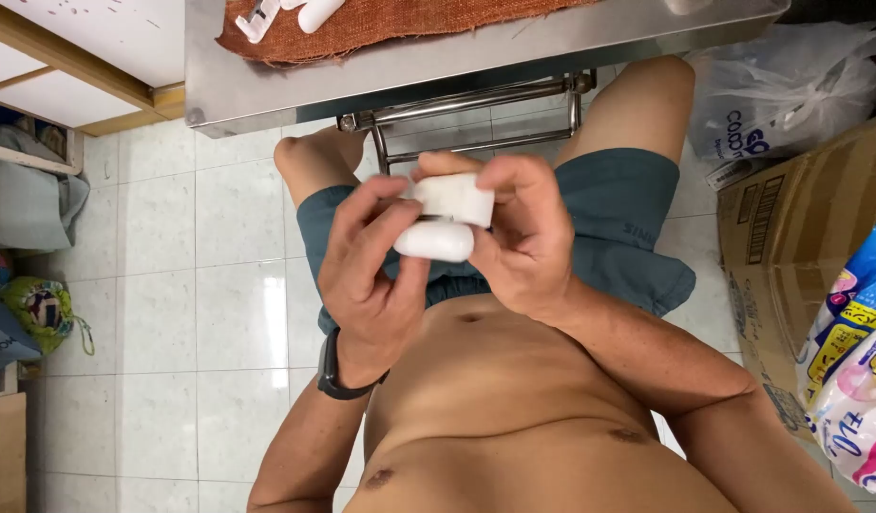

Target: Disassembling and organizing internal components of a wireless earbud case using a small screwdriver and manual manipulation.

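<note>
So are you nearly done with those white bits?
Looks midway. Both hands, left hand and right hand, press two white plastic pieces together above the lap. More white parts wait on the orange cloth on the metal table.

White plastic part (454, 198), plain; second white rounded piece (434, 241) below, plain. Black wristband (332, 372). Teal-grey shorts (609, 204). Rust-orange woven cloth (381, 24), coarse weave. Bare steel-grey table (362, 81). White floor tiles (219, 285), faint grey speckle, grey grout. Brown cardboard box (799, 228), black print. Translucent white bag (790, 85), blue print. Packs (861, 380): white, pink, blue, yellow.
</note>
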